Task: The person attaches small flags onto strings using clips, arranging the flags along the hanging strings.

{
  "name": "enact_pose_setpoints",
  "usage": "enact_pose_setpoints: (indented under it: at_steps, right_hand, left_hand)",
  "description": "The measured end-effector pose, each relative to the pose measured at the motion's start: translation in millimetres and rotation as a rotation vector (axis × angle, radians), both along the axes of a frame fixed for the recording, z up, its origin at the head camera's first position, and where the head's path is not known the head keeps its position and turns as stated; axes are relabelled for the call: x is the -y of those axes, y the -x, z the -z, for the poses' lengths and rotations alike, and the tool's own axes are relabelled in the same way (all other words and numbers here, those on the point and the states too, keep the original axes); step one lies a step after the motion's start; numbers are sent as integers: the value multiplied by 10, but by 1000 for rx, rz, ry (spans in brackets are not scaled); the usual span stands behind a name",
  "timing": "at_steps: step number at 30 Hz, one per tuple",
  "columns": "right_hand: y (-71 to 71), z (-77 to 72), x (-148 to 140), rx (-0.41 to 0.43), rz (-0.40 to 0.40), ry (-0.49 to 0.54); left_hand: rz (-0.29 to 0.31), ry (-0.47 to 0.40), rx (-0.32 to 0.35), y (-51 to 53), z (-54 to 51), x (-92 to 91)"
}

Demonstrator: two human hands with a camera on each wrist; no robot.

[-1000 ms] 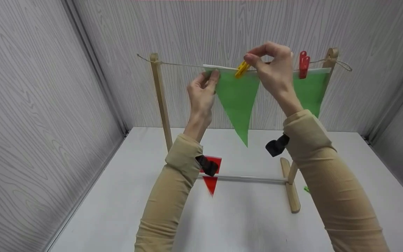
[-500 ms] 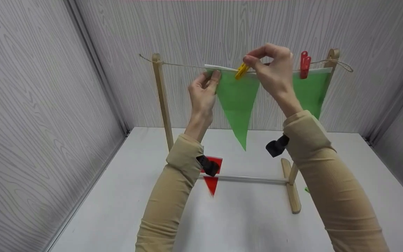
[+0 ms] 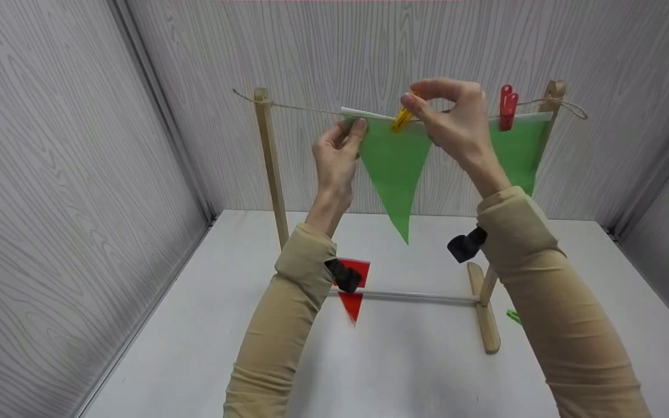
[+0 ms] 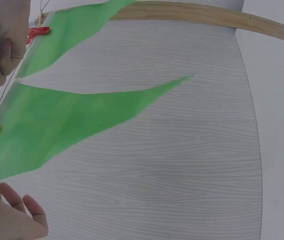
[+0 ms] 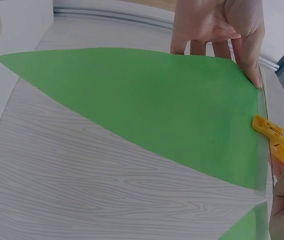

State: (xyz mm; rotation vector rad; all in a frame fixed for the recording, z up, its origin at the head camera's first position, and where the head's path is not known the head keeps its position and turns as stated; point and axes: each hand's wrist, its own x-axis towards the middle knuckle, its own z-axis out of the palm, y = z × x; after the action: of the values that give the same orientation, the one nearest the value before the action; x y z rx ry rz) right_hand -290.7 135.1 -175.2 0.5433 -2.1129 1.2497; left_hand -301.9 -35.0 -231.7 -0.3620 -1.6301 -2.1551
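A green triangular pennant hangs point down at the string, its pale top edge along the line. My left hand pinches its upper left corner between thumb and fingers. Thumb and finger of my right hand pinch the handle end of a yellow clothespin. In the right wrist view the tip of that clothespin sits over the pennant's top edge. To the right, a red clothespin grips a second green pennant on the string.
Two wooden posts bear the string; a pale rod joins them low down, with a wooden foot at the right. Red pennant pieces show near the left sleeve. A green clothespin lies on the white table.
My right wrist and forearm have shifted slightly to the right and down, the fingers still on the yellow clothespin. The pennant's lower tip has swayed a little. My left hand keeps its place.
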Motion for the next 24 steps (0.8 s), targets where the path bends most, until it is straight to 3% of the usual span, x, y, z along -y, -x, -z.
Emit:
enact_pose_setpoints:
  at_steps: [6,15,24]
  right_hand:
    - [12,4,-12,19,-24,31]
    - [-13,44,-21,17,-61,70]
    - [-23,100,-21,33,-82,132]
  left_hand:
    - [-26,39,21,11,44,27]
    - [-19,67,5,6,119,79]
    - [-32,76,34,2,177,119]
